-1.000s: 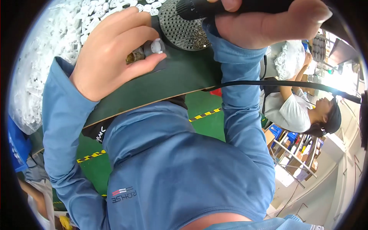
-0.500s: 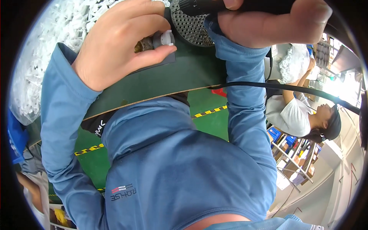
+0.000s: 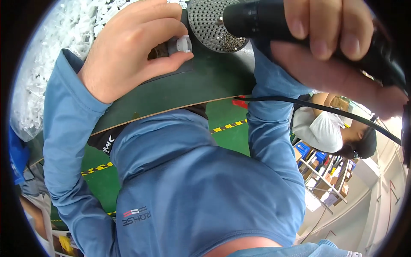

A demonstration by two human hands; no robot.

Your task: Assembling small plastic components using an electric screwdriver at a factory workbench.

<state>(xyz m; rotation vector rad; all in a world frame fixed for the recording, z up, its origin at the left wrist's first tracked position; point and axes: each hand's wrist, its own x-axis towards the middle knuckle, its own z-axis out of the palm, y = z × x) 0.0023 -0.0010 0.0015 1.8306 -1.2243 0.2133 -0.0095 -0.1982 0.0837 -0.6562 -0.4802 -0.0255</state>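
My left hand (image 3: pixel 132 47) pinches a small white and grey plastic part (image 3: pixel 183 44) between thumb and fingers. A dark brownish piece behind that part is mostly hidden by the fingers. Under the hand lies a flat dark plate (image 3: pixel 182 67) on the green bench. My right hand (image 3: pixel 325 64) is wrapped round a black electric screwdriver (image 3: pixel 265 19), held lengthwise with its bit pointing left. The bit is over a round perforated metal tray (image 3: pixel 203 17); whether it touches is unclear. Small loose screws (image 3: pixel 231 43) lie heaped at the tray's near side.
White plastic parts in a clear bag (image 3: pixel 55 55) fill the left of the bench (image 3: pixel 171 92). A black cable (image 3: pixel 317 106) runs across the right side. Beyond it sit a person in white (image 3: pixel 319 128) and shelving with boxes (image 3: pixel 325 171). Another person is partly visible at lower left.
My right hand has shifted right and nearer with the screwdriver, uncovering more of the screw tray. My left hand keeps its pinch on the plastic part, nearly still.
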